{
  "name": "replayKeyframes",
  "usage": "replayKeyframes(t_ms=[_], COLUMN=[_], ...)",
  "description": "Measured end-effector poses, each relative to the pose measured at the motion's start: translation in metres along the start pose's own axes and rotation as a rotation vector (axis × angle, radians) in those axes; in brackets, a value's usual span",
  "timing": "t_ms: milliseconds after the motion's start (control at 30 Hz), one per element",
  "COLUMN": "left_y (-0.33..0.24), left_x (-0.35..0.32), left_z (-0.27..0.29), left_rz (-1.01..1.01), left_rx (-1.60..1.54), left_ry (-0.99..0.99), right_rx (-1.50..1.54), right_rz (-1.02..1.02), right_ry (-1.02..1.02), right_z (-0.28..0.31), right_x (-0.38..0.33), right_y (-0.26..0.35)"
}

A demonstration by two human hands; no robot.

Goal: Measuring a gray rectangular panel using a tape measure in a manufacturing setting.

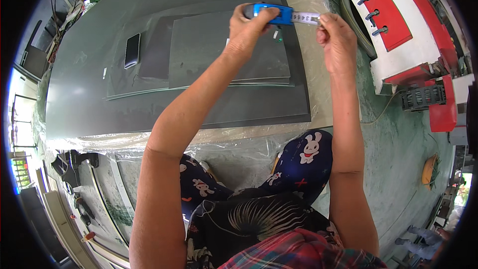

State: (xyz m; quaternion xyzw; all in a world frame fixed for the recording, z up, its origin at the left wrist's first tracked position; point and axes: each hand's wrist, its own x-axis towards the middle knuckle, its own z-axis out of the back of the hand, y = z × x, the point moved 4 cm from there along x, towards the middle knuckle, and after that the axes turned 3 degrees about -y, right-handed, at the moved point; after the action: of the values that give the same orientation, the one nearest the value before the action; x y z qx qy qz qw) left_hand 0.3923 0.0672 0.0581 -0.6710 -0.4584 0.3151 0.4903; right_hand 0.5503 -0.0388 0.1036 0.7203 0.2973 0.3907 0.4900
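A blue tape measure [284, 16] is gripped in my left hand [251, 22], with the thumb resting on its case. From its right side a short length of white blade [304, 17] is drawn out. My right hand [337, 32] pinches the metal end of that blade between thumb and fingers. Both hands are above the right part of a stack of dark grey sheets [209, 65], which lies on a larger dark sheet [79, 112]. A small green and white item [278, 35] shows just under the tape case.
A phone [132, 51] lies on the sheets at the left. Clear plastic film [239, 149] hangs over the near edge. To the right stand a red and white machine [393, 30], a thick hose [356, 30] and a dark crate [423, 97]. Tools lie on the floor at left.
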Motion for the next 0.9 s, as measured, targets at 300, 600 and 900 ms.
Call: replayKeyframes(t_ms=[300, 600, 900], left_y=[-0.012, -0.006, -0.09], left_x=[0.017, 0.044, 0.039], left_z=[0.038, 0.121, 0.155], left_rz=[-0.122, -0.134, -0.585], left_rx=[0.328, 0.254, 0.315], left_ry=[-0.214, -0.405, -0.374], right_rx=[0.256, 0.062, -0.337], right_rz=[-0.057, 0.071, 0.001], right_ry=[-0.079, -0.063, 0.018], right_z=[0.037, 0.075, 0.068], right_x=[0.01, -0.018, -0.017], right_y=[0.008, 0.083, 0.063])
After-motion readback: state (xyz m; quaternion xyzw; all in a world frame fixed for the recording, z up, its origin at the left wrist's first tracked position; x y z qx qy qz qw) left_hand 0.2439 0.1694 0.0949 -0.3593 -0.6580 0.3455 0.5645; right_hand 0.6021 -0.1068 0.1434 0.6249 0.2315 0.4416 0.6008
